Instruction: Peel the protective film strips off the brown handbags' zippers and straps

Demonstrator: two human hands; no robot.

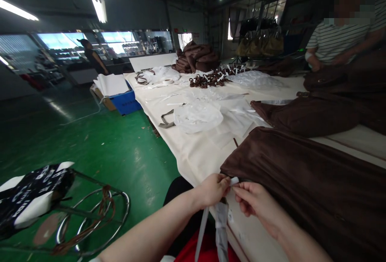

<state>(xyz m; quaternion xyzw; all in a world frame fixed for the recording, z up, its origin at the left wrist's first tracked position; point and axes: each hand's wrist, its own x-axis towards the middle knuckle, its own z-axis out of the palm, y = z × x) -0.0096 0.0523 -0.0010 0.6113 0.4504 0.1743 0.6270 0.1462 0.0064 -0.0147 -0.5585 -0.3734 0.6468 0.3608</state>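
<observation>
Close together at the table's near edge, my two hands work on a small white strip. My left hand is closed, pinching it between thumb and fingers. My right hand is closed too, thumb and forefinger pinched at the strip's other side. Below the left hand hang a narrow pale strip and a strap wrapped in greyish plastic; where they join is hidden. The dark brown bag lies just beyond and to the right of my hands, its corner beside my fingers.
Clear plastic wrapping covers mid-table. Farther back lie small brown pieces with white ties and a brown heap. More brown bags lie right, near a person in a striped shirt. A metal-framed stool stands left; a blue box is beyond.
</observation>
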